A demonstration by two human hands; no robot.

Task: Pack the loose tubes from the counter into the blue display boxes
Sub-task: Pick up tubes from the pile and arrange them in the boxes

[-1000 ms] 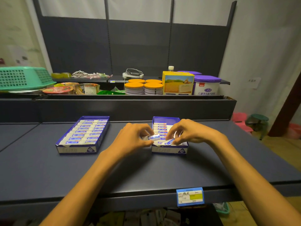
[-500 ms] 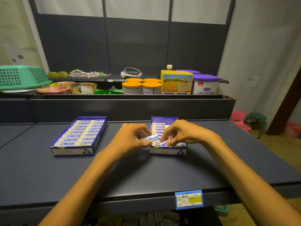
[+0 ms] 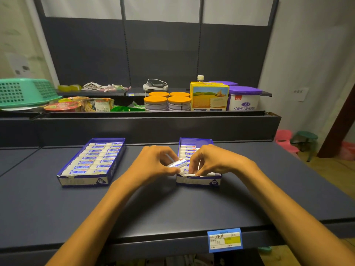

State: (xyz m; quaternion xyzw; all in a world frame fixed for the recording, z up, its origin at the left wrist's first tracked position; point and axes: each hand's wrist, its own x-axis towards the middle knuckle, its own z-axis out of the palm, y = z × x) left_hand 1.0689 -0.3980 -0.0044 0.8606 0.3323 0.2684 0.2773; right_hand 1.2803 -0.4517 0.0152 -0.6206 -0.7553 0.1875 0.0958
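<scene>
Left box (image 3: 90, 164) sits on the bench (image 3: 57, 208), left of my hands. It looks full: two columns of tubes packed flat, labels up, so I judge that one done and am leaving it alone.

Left hand (image 3: 153, 166): fingers curled, thumb and fingertips pinching one white-and-blue tube (image 3: 177, 163). The tube is tilted, right end higher, held just at the left wall of the right box. I hold it off the bench and right next to the box so it is ready to go in once a slot is open. There may be a second tube deeper in the palm; can't tell.

Right box (image 3: 197, 179): on the bench, right of centre, near end facing me. The far rows already hold tubes stacked flat. The near end is where the gap is, mostly hidden by my hands.

Right hand (image 3: 213, 162): fingers bent down into the near end of the right box, tips pressing on or pinching the tubes there. My read is it's squaring them up to make room for the next one. Whether it actually grips one or just pushes, I can't tell from here.

No loose tubes visible on the open bench; the one in my left hand is the only unpacked one I can see. So the job looks near its end.
</scene>
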